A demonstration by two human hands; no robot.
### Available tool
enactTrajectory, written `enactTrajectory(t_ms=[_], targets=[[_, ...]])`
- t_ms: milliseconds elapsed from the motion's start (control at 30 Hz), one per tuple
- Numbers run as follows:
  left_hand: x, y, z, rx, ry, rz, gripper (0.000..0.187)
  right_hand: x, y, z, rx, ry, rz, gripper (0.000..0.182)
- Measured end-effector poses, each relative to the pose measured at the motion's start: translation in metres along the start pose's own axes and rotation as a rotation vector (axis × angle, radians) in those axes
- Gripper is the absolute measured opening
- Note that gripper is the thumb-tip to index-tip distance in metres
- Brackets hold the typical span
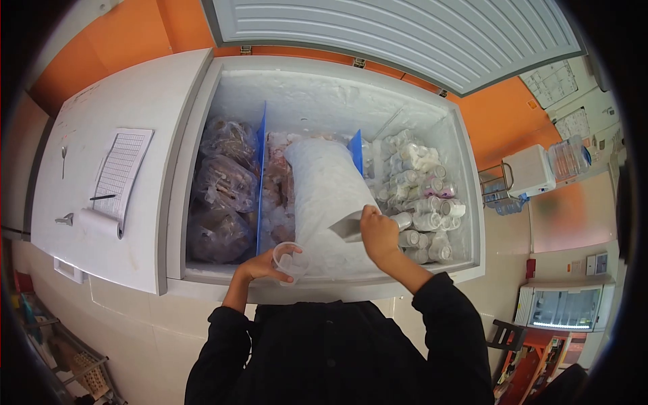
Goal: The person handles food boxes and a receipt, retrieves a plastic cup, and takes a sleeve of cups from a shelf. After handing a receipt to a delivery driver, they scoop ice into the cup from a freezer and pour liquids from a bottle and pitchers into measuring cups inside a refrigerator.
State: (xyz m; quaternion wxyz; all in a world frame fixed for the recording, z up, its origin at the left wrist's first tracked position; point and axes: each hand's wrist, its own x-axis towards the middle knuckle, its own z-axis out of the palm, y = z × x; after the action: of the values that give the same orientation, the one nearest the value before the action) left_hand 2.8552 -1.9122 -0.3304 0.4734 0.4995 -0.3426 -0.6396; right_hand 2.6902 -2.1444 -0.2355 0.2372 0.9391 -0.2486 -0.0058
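My left hand [268, 264] is wrapped round a clear plastic cup [291, 262] near the front edge of an open chest freezer [192, 272]. Some pale contents show inside the cup. A metal scoop [347, 227] is gripped by my right hand [379, 233], its blade pointing left over a large white bag of ice [327, 179]. The bag lies lengthwise in the freezer's middle section, between two blue dividers [261, 175]. The scoop's blade is to the right of the cup and apart from it.
Clear bags [226, 182] fill the left section, and several wrapped cups or bottles [425, 202] the right. The raised lid [405, 34] is behind. On the left, a white surface [74, 229] bears a clipboard [118, 169], a pen and a spoon.
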Motion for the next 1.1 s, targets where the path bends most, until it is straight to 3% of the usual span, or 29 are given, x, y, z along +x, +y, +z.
enactTrajectory(t_ms=[67, 133, 167, 200, 267, 333, 400, 467, 533, 633, 700, 800, 833, 1033, 1100], targets=[[-0.003, -0.003, 0.000, 0.028, 0.033, 0.064, 0.076, 0.013, 0.001, -0.009, -0.079, 0.045, 0.006, 0.016], [-0.008, -0.004, 0.000, -0.005, 0.066, 0.068, 0.076, 0.013, -0.024, 0.026, 0.057, 0.124, 0.017, 0.013], [-0.010, -0.003, -0.003, -0.022, 0.085, 0.075, 0.076, 0.010, -0.046, 0.029, -0.176, -0.045, 0.006, 0.008], [-0.008, -0.002, -0.006, -0.020, 0.094, 0.084, 0.076, 0.017, -0.040, 0.034, -0.177, -0.033, 0.002, 0.008], [-0.013, -0.008, -0.004, -0.042, 0.108, 0.087, 0.076, 0.034, -0.024, 0.029, 0.152, -0.034, -0.248, 0.007], [-0.017, -0.007, -0.004, -0.056, 0.122, 0.084, 0.075, 0.054, -0.022, 0.005, 0.111, -0.018, -0.217, 0.004], [-0.019, -0.012, -0.002, -0.071, 0.125, 0.078, 0.075, 0.063, -0.037, 0.010, 0.087, 0.075, 0.012, 0.010], [-0.016, -0.017, -0.004, -0.132, 0.136, 0.038, 0.074, 0.026, -0.067, 0.081, 0.325, -0.255, -0.087, 0.015], [-0.013, -0.020, -0.010, -0.114, 0.126, 0.048, 0.074, 0.012, -0.048, 0.062, 0.327, -0.379, -0.047, 0.012], [-0.010, -0.021, -0.009, -0.124, 0.089, 0.022, 0.074, -0.010, -0.005, 0.025, 0.138, -0.340, -0.128, 0.012], [0.000, -0.018, -0.012, -0.129, 0.063, 0.000, 0.073, -0.024, 0.008, 0.000, 0.043, -0.460, 0.044, 0.012], [0.019, -0.012, -0.019, -0.021, -0.009, -0.026, 0.075, -0.059, -0.010, 0.031, 0.043, -0.445, 0.029, 0.011], [0.024, -0.009, -0.019, -0.016, -0.052, -0.065, 0.075, -0.066, -0.021, 0.048, 0.151, -0.472, 0.109, 0.011], [0.027, -0.014, -0.023, -0.007, -0.073, -0.101, 0.074, -0.072, -0.014, 0.018, 0.271, -0.518, 0.277, 0.015], [0.026, -0.026, -0.023, -0.034, -0.057, -0.101, 0.076, -0.077, -0.022, 0.038, 0.262, -0.471, 0.266, 0.017]])
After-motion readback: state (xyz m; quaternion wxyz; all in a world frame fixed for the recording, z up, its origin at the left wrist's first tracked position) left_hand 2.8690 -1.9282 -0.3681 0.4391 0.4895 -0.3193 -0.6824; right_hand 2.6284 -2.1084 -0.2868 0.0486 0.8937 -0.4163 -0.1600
